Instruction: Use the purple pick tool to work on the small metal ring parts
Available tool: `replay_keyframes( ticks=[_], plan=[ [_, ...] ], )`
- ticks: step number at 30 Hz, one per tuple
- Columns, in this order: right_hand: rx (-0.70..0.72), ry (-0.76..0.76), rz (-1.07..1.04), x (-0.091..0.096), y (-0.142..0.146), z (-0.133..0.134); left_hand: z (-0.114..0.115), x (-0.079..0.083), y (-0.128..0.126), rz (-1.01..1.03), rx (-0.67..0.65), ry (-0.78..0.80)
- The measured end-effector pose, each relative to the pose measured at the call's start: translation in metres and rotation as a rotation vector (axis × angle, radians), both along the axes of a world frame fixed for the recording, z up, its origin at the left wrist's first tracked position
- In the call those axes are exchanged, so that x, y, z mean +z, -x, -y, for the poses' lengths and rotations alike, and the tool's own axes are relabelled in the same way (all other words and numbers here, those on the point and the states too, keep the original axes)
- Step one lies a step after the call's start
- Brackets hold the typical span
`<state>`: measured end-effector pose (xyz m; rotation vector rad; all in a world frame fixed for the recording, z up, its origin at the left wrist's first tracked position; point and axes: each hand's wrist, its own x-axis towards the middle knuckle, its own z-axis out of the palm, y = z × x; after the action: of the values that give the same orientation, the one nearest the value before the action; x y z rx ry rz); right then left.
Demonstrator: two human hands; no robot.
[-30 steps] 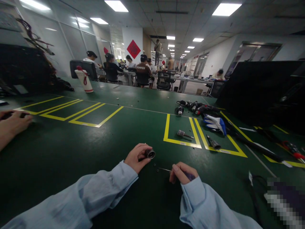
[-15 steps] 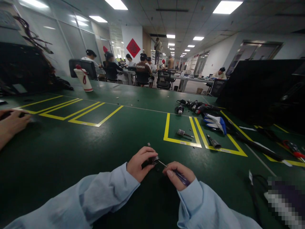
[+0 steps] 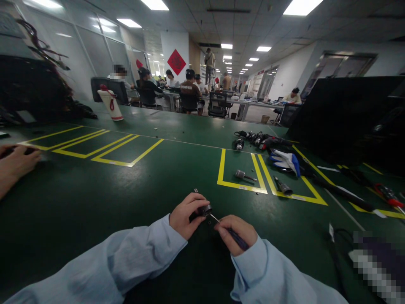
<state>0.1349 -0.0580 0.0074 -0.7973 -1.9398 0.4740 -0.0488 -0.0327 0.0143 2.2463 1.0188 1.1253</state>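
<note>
My left hand [image 3: 186, 215] is closed around a dark cylindrical metal part [image 3: 206, 210], whose thin shaft [image 3: 196, 191] pokes out past the fingers at the far side. In my right hand [image 3: 237, 232] is a screwdriver [image 3: 238, 240] with a dark purplish handle. Its slim blade points up and left, reaching the near end of the metal part; whether the tip is inside cannot be made out. Just below, a small dark ring-like piece [image 3: 209, 222] lies on the green table [image 3: 152, 194].
Two similar metal parts, one [image 3: 241, 175] and another [image 3: 284, 186], lie in yellow-taped areas at right. Beyond them are a blue-and-white glove [image 3: 285, 162] and dark tools [image 3: 239, 144]. A red-handled screwdriver [image 3: 387, 195] lies far right. Another person's hand [image 3: 19, 164] rests at left. A cup [image 3: 110, 103] stands behind.
The metal part has turned slightly, showing more of its round end. My right hand and screwdriver have shifted slightly left. The small ring-like piece remains on the table.
</note>
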Motion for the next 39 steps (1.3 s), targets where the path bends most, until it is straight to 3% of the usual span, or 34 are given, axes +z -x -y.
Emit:
replay_keyframes(
  ticks=[6,22,27,33,39],
  plan=[
    [-0.022,-0.051,0.03,0.0,0.004,0.001,0.001,-0.001,0.0,-0.041,0.028,-0.051],
    [-0.054,-0.008,0.042,0.003,0.001,0.004,0.002,-0.002,0.0,-0.065,0.05,-0.059],
    [-0.124,0.084,-0.022,0.007,-0.007,0.007,-0.001,0.003,0.001,0.039,0.093,0.052],
    [-0.16,0.359,-0.15,0.007,-0.01,0.004,-0.01,-0.002,0.006,0.338,0.107,0.277],
    [-0.143,0.383,-0.115,0.003,-0.006,0.002,-0.011,-0.004,0.007,0.383,0.096,0.354]
  ],
)
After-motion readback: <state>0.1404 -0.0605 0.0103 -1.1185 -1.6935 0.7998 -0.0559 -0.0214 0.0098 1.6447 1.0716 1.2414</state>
